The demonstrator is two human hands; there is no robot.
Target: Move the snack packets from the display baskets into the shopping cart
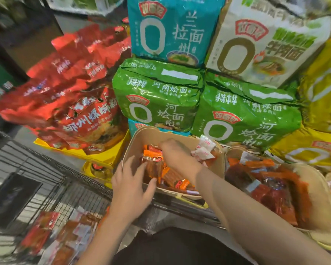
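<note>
A beige display basket (138,138) in the middle holds small orange and red snack packets (180,180). My left hand (131,185) reaches over its near rim and pinches an orange-red packet (152,167) between thumb and fingers. My right hand (177,155) is deeper in the same basket, fingers curled down among the packets; what it holds is hidden. A second beige basket (321,190) to the right is full of red and orange packets (271,190). The wire shopping cart (46,169) stands at lower left, with several snack packets (61,234) lying on its floor.
Behind the baskets rise stacked green noodle multipacks (157,96), with teal (170,29) and white ones on top and yellow ones at right. Red bags (69,88) are piled on a yellow tray (101,155) at left. A dark flat object (11,197) lies in the cart.
</note>
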